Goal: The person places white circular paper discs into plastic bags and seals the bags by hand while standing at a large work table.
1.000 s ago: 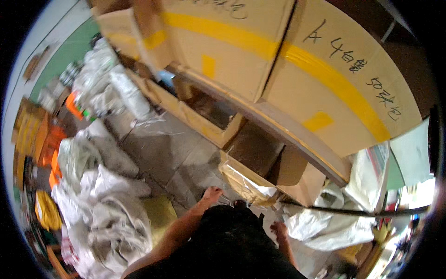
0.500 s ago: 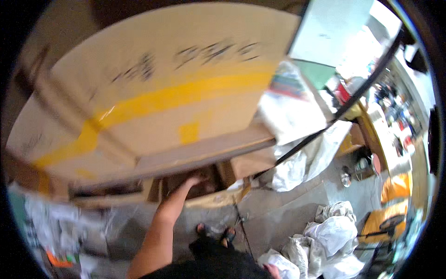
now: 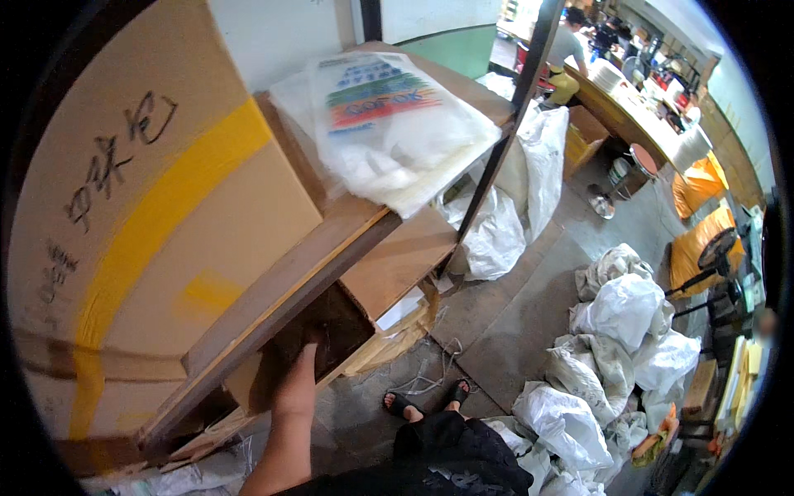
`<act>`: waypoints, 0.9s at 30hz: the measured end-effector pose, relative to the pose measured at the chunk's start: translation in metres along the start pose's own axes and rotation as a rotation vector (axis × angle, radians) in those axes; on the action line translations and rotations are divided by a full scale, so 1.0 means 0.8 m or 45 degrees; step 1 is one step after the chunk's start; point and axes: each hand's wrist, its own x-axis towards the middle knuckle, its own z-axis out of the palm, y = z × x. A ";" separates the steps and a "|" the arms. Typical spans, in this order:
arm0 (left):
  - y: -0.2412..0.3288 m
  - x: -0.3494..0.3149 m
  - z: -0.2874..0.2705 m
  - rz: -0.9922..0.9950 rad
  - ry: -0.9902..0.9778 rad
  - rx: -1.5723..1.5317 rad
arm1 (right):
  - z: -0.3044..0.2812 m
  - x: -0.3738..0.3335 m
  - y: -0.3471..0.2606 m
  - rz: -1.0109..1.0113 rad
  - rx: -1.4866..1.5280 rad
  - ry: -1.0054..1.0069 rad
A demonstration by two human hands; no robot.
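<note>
My left forearm reaches from the lower edge into an open cardboard box (image 3: 266, 374) on the lower level of a rack. My left hand (image 3: 313, 337) is down in the box's dark inside; its fingers are lost in shadow, so I cannot tell what they touch or hold. Just above the arm runs the rack's wooden shelf (image 3: 351, 221). A large taped carton (image 3: 273, 186) with handwriting stands on that shelf. Beside it lie flat white plastic sacks (image 3: 372, 157) with a coloured print. My right hand is out of view.
A dark metal post (image 3: 496, 165) rises at the shelf's right end. Stuffed white sacks (image 3: 616, 310) are heaped on the floor at right, near a black fan (image 3: 718, 248). Loose string (image 3: 426, 382) lies by my feet. A person (image 3: 566, 54) sits at a long table further back.
My view has swung to the right, bringing the printed sacks and the floor heap further into sight. My left arm stays inside the box. A bit of my right hand at the lower edge has gone from view.
</note>
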 end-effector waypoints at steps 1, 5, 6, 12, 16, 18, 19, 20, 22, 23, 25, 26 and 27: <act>-0.018 -0.017 -0.025 -0.053 0.086 -0.105 | -0.010 0.013 -0.004 -0.022 -0.056 -0.036; 0.037 -0.111 -0.103 -0.076 0.314 -0.632 | -0.057 0.050 0.004 -0.065 -0.229 -0.074; 0.060 -0.151 -0.120 -0.053 0.342 -0.769 | -0.075 0.062 0.008 -0.085 -0.294 -0.087; 0.174 -0.403 -0.123 0.854 0.749 -0.192 | -0.179 0.129 -0.207 -0.679 -0.468 0.244; 0.317 -0.485 0.031 1.151 0.511 -0.099 | -0.206 -0.010 -0.417 -0.897 0.414 -0.687; 0.376 -0.502 0.095 1.187 0.444 0.039 | -0.224 -0.044 -0.444 -1.017 0.629 -1.195; 0.403 -0.504 0.122 1.224 0.431 0.072 | -0.243 -0.056 -0.448 -1.021 0.567 -1.157; 0.432 -0.509 0.140 1.271 0.384 0.091 | -0.254 -0.052 -0.442 -1.016 0.685 -1.167; 0.484 -0.517 0.173 1.363 0.283 0.132 | -0.294 -0.041 -0.426 -0.990 0.641 -0.912; 0.507 -0.517 0.187 1.413 0.221 0.157 | -0.314 -0.037 -0.417 -0.938 0.659 -0.861; 0.546 -0.510 0.215 1.533 0.143 0.209 | -0.352 -0.028 -0.400 -0.825 0.704 -0.760; 0.563 -0.505 0.230 1.594 0.099 0.235 | -0.367 -0.015 -0.395 -0.838 0.746 -0.708; 0.579 -0.497 0.249 1.633 0.039 0.267 | -0.383 0.001 -0.391 -0.846 0.789 -0.649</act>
